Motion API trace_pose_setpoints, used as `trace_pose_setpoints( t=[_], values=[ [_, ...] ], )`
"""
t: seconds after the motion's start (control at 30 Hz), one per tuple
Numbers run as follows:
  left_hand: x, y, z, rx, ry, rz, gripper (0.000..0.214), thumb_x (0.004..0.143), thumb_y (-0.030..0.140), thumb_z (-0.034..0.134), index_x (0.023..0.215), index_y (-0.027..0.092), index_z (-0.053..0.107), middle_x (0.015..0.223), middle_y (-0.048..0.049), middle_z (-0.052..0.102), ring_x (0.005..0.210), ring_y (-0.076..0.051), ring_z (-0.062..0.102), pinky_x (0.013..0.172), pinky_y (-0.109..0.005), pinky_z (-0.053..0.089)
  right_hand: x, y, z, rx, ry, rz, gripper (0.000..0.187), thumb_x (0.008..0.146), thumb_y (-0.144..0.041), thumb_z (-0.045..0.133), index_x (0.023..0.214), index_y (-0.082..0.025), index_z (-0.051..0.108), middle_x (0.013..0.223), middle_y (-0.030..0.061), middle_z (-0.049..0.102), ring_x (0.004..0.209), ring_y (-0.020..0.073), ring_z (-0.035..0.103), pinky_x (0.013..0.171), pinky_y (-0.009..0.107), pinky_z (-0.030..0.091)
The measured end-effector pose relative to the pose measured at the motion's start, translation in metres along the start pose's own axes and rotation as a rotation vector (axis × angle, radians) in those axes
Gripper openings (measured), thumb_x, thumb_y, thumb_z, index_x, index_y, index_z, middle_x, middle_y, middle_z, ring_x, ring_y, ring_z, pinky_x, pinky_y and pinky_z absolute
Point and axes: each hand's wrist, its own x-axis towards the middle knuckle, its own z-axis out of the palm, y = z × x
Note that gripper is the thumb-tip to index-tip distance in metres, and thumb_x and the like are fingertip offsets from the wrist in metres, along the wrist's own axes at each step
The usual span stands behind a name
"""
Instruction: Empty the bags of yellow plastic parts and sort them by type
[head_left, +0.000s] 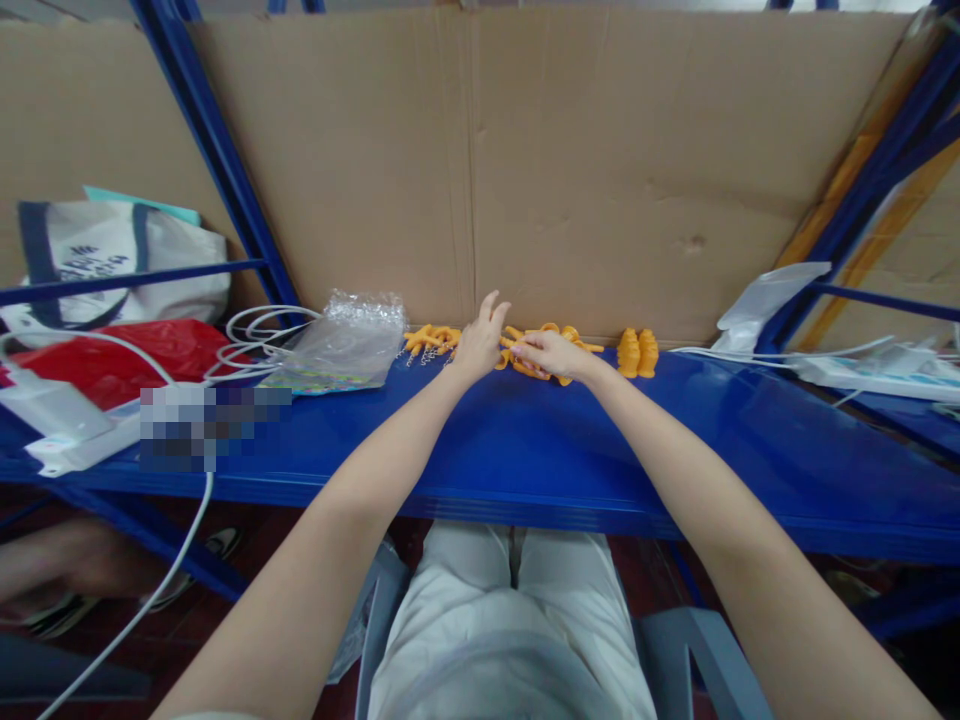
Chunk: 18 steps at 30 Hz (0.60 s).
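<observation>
My left hand [482, 340] is raised over the back of the blue shelf, with thumb and forefinger apart and nothing visible between them. Just to its right, my right hand [553, 356] has its fingers closed on a small orange plastic piece [531, 372], partly hidden by the hand. More loose orange pieces [570, 332] lie behind and around that hand. Left of my left hand sits a cluster of orange pieces with small metal chains [427, 338]. Two ribbed orange pieces [637, 353] stand side by side right of my right hand.
A clear plastic bag [337, 345] lies left on the blue shelf [510, 450], near coiled white cables [259, 335] and a white power strip [97, 440]. Cardboard [570, 170] walls the back. Another power strip [885, 375] lies right. Another person's leg [67, 560] shows lower left.
</observation>
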Motion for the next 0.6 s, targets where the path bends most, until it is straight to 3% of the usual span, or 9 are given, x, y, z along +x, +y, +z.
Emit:
trace_pose_setpoints(
  t=[0.2,0.33,0.43,0.5,0.6],
  values=[
    [-0.003,0.005,-0.004,0.013,-0.033,0.000,0.067,0.084,0.008,0.049,0.149,0.021,0.038,0.163,-0.0193,0.031,0.112,-0.027,0.068,0.088,-0.038,0.059,-0.001,-0.002,-0.001,0.008,-0.020,0.069,0.043,0.093,-0.043,0.066,0.060,-0.019,0.051,0.047,-0.0051,0.049,0.037,0.0053,0.042,0.039,0.018,0.031],
    [-0.002,0.015,-0.007,-0.040,0.014,0.170,0.061,0.092,0.013,0.041,0.152,0.021,0.033,0.164,-0.0172,0.032,0.131,-0.028,0.057,0.095,-0.039,0.056,-0.011,-0.008,-0.007,0.128,-0.239,0.210,0.035,0.086,-0.042,0.073,0.067,-0.018,0.056,0.056,-0.0018,0.058,0.045,0.0089,0.053,0.044,0.020,0.042],
    [0.000,0.024,-0.010,-0.077,0.046,0.273,0.059,0.096,0.016,0.037,0.154,0.021,0.030,0.164,-0.0169,0.032,0.141,-0.028,0.048,0.103,-0.042,0.051,-0.015,-0.008,-0.006,0.177,-0.357,0.265,0.032,0.081,-0.031,0.076,0.063,-0.018,0.053,0.054,-0.0024,0.056,0.045,0.0087,0.052,0.045,0.021,0.045],
    [0.001,0.028,-0.011,-0.080,0.052,0.289,0.060,0.097,0.018,0.037,0.156,0.021,0.028,0.164,-0.0172,0.032,0.144,-0.028,0.044,0.107,-0.044,0.048,-0.013,-0.005,-0.003,0.124,-0.300,0.274,0.034,0.078,-0.024,0.075,0.059,-0.020,0.048,0.049,-0.0036,0.050,0.042,0.0087,0.049,0.043,0.021,0.043],
    [0.001,0.030,-0.010,-0.058,0.040,0.255,0.062,0.096,0.018,0.037,0.158,0.019,0.027,0.164,-0.0184,0.030,0.144,-0.030,0.043,0.108,-0.046,0.047,-0.007,0.001,0.003,-0.058,-0.106,0.236,0.034,0.075,-0.015,0.070,0.054,-0.023,0.044,0.040,-0.0032,0.045,0.037,0.0099,0.043,0.037,0.022,0.037]
  ],
)
